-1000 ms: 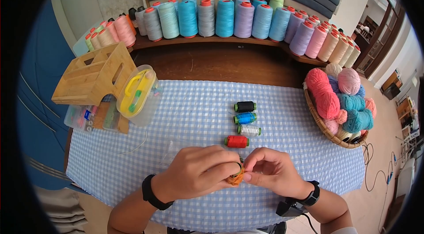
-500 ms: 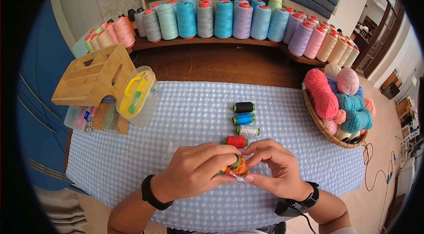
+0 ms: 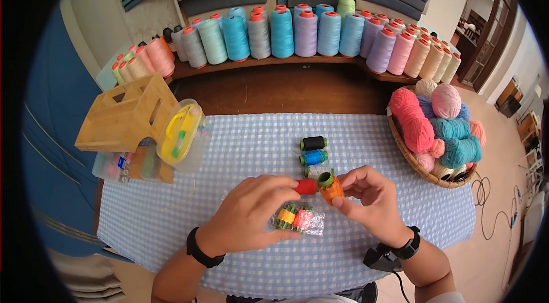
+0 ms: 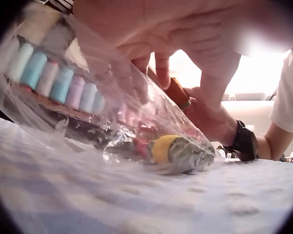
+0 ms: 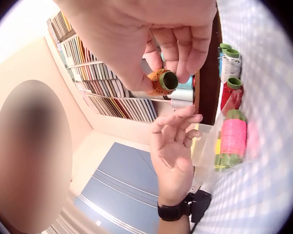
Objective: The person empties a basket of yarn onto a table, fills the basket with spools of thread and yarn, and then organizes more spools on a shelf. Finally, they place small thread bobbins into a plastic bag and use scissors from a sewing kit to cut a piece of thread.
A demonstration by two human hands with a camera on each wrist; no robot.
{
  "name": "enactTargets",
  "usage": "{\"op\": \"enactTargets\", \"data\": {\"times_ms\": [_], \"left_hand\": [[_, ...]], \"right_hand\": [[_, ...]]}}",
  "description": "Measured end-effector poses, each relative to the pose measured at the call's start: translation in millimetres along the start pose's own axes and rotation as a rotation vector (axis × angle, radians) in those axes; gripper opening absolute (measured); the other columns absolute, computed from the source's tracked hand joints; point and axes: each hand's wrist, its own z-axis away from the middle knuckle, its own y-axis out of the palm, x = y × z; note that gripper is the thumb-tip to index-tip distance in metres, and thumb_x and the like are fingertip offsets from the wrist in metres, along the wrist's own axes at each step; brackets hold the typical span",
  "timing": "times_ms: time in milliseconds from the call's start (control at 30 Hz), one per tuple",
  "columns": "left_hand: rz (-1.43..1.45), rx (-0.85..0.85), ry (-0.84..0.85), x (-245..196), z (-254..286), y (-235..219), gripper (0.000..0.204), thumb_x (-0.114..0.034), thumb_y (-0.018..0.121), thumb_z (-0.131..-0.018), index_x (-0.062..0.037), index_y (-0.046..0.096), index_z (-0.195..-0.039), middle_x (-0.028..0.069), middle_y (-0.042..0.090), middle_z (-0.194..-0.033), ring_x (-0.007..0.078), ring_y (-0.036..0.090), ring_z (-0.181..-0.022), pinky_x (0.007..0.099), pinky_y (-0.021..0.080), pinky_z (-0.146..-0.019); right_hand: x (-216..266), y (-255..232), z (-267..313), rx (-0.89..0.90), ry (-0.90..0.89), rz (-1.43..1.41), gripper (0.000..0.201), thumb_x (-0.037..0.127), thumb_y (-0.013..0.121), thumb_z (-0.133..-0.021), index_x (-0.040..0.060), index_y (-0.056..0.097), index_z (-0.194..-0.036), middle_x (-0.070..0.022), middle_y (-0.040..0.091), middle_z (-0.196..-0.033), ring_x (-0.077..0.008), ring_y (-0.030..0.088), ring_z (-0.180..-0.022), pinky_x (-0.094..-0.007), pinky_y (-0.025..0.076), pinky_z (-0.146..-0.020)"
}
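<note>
My right hand [image 3: 372, 203] pinches an orange thread spool [image 3: 331, 187] between thumb and fingers, above the cloth. In the right wrist view the spool's hollow green end [image 5: 170, 81] faces the camera. My left hand [image 3: 251, 211] hangs beside it with fingers relaxed and apart, holding nothing. Under that hand lies a clear plastic bag [image 3: 316, 228] with a yellow spool [image 3: 286, 217] and a pink spool [image 3: 303, 219] in it. Just beyond the hands is a red spool [image 3: 306, 187], partly covered by the left fingertips. White [image 3: 314, 171], blue [image 3: 314, 157] and black [image 3: 313, 143] spools continue the row behind it.
A basket [image 3: 407, 160] of yarn balls stands at the right. At the left are a wooden organizer [image 3: 123, 131] and a yellow-lidded box [image 3: 178, 131]. Large thread cones [image 3: 282, 37] line the raised back shelf. Blue checked cloth [image 3: 240, 274] covers the table.
The orange spool has come out of the left hand's grasp and moved right in the right hand. The bag with yellow and pink spools now lies on the cloth, and the left hand has loosened.
</note>
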Motion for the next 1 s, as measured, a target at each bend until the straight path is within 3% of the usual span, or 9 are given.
{"op": "enactTargets", "data": {"times_ms": [33,67,100,200,533,633,700,867,1000], "left_hand": [[-0.005,0.010,0.003,-0.4,-0.2,-1.0,0.057,-0.032,0.086,-0.074,-0.0092,0.060,-0.118,0.0098,0.062,-0.124,0.0277,0.064,-0.108,0.0405,0.052,-0.089],[-0.058,0.131,0.013,0.2,0.8,-0.1,0.058,-0.038,0.085,-0.074,-0.0085,0.061,-0.118,0.0098,0.062,-0.126,0.0282,0.062,-0.112,0.0411,0.048,-0.094],[-0.111,0.252,0.025,0.5,1.6,1.0,0.060,-0.044,0.083,-0.075,-0.0079,0.062,-0.118,0.0099,0.062,-0.127,0.0287,0.060,-0.117,0.0418,0.045,-0.099],[-0.218,0.346,0.066,-2.4,2.5,4.1,0.061,-0.047,0.080,-0.076,-0.0080,0.064,-0.119,0.0074,0.062,-0.127,0.0255,0.058,-0.119,0.0400,0.042,-0.099],[-0.188,0.303,-0.038,-3.5,2.2,6.3,0.051,-0.030,0.084,-0.077,-0.0097,0.062,-0.118,0.0063,0.067,-0.119,0.0246,0.062,-0.110,0.0388,0.044,-0.093],[-0.167,0.202,-0.036,-3.1,0.6,2.9,0.057,-0.027,0.086,-0.075,-0.0100,0.059,-0.122,0.0071,0.067,-0.120,0.0260,0.063,-0.110,0.0395,0.044,-0.093],[-0.162,0.016,-0.044,-0.2,1.3,3.4,0.066,-0.023,0.088,-0.072,-0.0093,0.056,-0.128,0.0073,0.067,-0.121,0.0259,0.063,-0.111,0.0392,0.046,-0.091],[-0.148,-0.252,0.001,4.3,3.1,3.3,0.075,-0.021,0.093,-0.067,-0.0099,0.054,-0.130,0.0095,0.066,-0.123,0.0296,0.063,-0.111,0.0413,0.048,-0.093],[-0.100,-0.481,0.076,8.2,12.2,3.7,0.081,-0.018,0.096,-0.063,-0.0113,0.053,-0.131,0.0114,0.065,-0.125,0.0295,0.063,-0.112,0.0412,0.049,-0.093]], "right_hand": [[-0.8,-3.8,-1.5,-0.005,0.072,-0.084,0.026,-0.001,0.078,-0.085,0.0005,0.061,-0.104,-0.0069,0.070,-0.104,-0.0132,0.068,-0.095,-0.0280,0.057,-0.088],[-1.3,-7.1,-3.0,-0.011,0.143,-0.167,0.025,-0.001,0.076,-0.087,0.0008,0.060,-0.106,-0.0063,0.069,-0.105,-0.0123,0.068,-0.095,-0.0273,0.056,-0.088],[-1.4,-10.1,-4.7,-0.018,0.140,-0.176,0.025,-0.001,0.076,-0.087,0.0008,0.060,-0.106,-0.0063,0.069,-0.105,-0.0123,0.068,-0.095,-0.0273,0.056,-0.088],[-2.1,-17.1,-8.5,-0.023,0.178,-0.254,0.022,-0.001,0.073,-0.090,0.0016,0.059,-0.107,-0.0058,0.070,-0.104,-0.0118,0.068,-0.094,-0.0266,0.056,-0.085],[-0.7,-20.5,-15.5,-0.012,0.301,-0.351,0.031,0.003,0.070,-0.093,-0.0002,0.058,-0.122,-0.0070,0.070,-0.109,-0.0111,0.067,-0.097,-0.0257,0.054,-0.085],[-2.7,-20.9,-14.1,0.020,0.344,-0.302,0.035,0.004,0.070,-0.093,-0.0005,0.058,-0.125,-0.0057,0.069,-0.111,-0.0111,0.064,-0.102,-0.0266,0.052,-0.088],[-5.2,-21.9,-12.3,0.041,0.358,-0.261,0.036,0.004,0.070,-0.093,-0.0006,0.058,-0.126,-0.0049,0.067,-0.112,-0.0111,0.062,-0.105,-0.0269,0.051,-0.089],[-8.7,-18.6,-8.0,0.048,0.218,-0.366,0.038,-0.004,0.070,-0.089,0.0033,0.054,-0.123,-0.0029,0.060,-0.116,-0.0123,0.060,-0.109,-0.0289,0.050,-0.094],[-3.5,-17.1,-4.3,0.076,0.108,-0.285,0.042,-0.008,0.070,-0.087,0.0048,0.052,-0.122,-0.0050,0.057,-0.120,-0.0155,0.059,-0.115,-0.0332,0.051,-0.098]]}}
